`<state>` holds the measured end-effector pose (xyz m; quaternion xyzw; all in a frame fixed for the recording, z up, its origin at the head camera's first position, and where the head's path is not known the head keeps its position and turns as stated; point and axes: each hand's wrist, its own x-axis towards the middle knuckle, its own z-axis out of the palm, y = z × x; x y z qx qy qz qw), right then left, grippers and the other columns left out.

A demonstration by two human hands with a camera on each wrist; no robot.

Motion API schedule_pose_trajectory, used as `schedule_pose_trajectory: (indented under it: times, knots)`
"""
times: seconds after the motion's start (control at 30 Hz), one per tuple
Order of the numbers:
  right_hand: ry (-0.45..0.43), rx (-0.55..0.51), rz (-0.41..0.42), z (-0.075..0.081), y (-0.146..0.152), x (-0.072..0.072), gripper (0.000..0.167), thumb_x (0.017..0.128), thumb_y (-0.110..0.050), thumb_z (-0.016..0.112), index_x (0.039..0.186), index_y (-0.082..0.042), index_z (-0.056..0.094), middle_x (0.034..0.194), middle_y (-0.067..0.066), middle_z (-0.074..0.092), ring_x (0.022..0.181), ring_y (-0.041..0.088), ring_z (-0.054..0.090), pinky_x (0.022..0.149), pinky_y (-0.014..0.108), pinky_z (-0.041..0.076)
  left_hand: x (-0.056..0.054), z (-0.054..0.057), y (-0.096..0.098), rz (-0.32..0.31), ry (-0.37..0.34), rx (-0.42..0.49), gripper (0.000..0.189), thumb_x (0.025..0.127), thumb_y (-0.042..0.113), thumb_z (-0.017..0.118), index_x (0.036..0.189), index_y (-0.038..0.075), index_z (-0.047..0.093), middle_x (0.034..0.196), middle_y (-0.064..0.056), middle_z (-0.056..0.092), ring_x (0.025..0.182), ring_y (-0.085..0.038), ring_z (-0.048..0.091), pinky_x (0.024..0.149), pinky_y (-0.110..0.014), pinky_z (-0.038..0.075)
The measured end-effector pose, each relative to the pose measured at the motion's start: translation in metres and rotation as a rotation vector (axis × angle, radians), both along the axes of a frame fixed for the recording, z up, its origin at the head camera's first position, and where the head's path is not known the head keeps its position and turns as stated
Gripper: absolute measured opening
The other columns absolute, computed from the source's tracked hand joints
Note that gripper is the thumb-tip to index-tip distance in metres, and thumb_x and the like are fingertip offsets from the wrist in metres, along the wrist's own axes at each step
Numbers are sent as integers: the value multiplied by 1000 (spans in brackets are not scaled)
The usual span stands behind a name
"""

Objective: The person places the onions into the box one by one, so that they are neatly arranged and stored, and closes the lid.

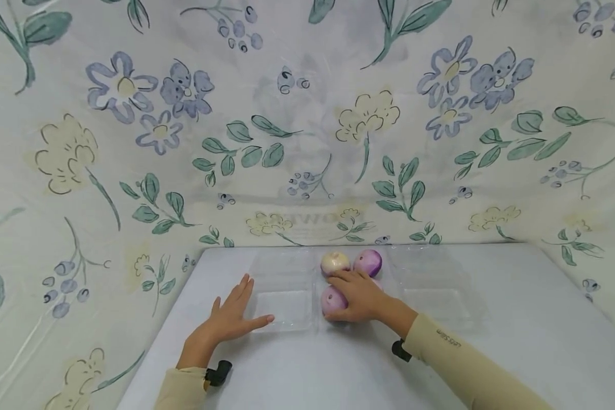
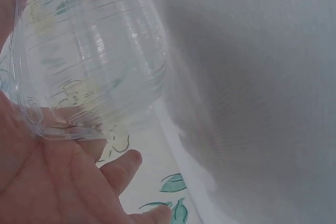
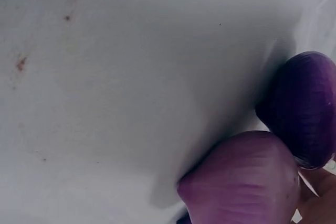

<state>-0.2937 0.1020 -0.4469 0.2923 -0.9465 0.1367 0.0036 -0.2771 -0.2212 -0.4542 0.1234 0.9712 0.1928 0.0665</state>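
Observation:
My left hand [image 1: 230, 316] spreads its thumb and fingers along the near left side of a clear plastic container [image 1: 282, 307]. In the left wrist view, the container's ribbed wall [image 2: 100, 66] lies against the palm. My right hand [image 1: 363, 296] grips a pale purple onion [image 1: 333, 299], thumb at its near side and fingers over the top. Behind it sit a yellowish onion [image 1: 335, 263] and a purple onion [image 1: 367, 262]. Another onion is mostly hidden by the hand. The right wrist view shows a pinkish-purple onion [image 3: 241, 182] beside a dark purple onion [image 3: 304, 108], with fingers behind them.
A second clear plastic container [image 1: 435, 307] lies to the right of the onions. All of it stands on a white table [image 1: 297, 376], backed by a flowered sheet [image 1: 312, 171]. A small black wrist camera [image 1: 218, 373] sits at the left cuff.

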Motion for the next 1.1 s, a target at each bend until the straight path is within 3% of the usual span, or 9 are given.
schedule_pose_trajectory:
  times: [0.17,0.4,0.53,0.9,1.1]
  knots:
    - [-41,13,21,-4,-1,1,73,83,-54,72,138,-9,55,140,7,58,135,25,49,116,53,30,3,-2,-1,11,-16,21,114,81,67,66,157,0,13,166,-19,5,151,-44,13,111,-77,3]
    - [-100,-20,36,-3,-4,-1,76,83,-44,77,140,-1,51,144,15,54,134,30,52,112,45,41,3,-4,0,5,-3,19,114,81,68,65,157,1,13,166,-17,5,152,-42,13,111,-77,4]
    - [-137,-58,48,0,-7,-4,76,82,-36,79,140,2,50,146,18,51,136,33,49,114,46,39,1,-3,0,10,3,7,114,81,68,65,157,1,13,166,-17,5,152,-41,13,112,-76,5]
    - [-146,-103,82,0,-19,-7,74,73,-25,85,134,1,53,134,14,59,127,28,54,111,44,42,2,0,-2,8,-14,23,114,82,68,65,157,0,12,166,-18,4,151,-42,14,112,-76,5]
    - [-212,-73,30,-4,-26,-7,82,67,-28,91,136,-7,52,133,12,53,122,24,55,108,41,45,1,-1,0,15,-6,33,114,81,66,67,157,0,13,166,-19,5,151,-42,15,112,-76,6]
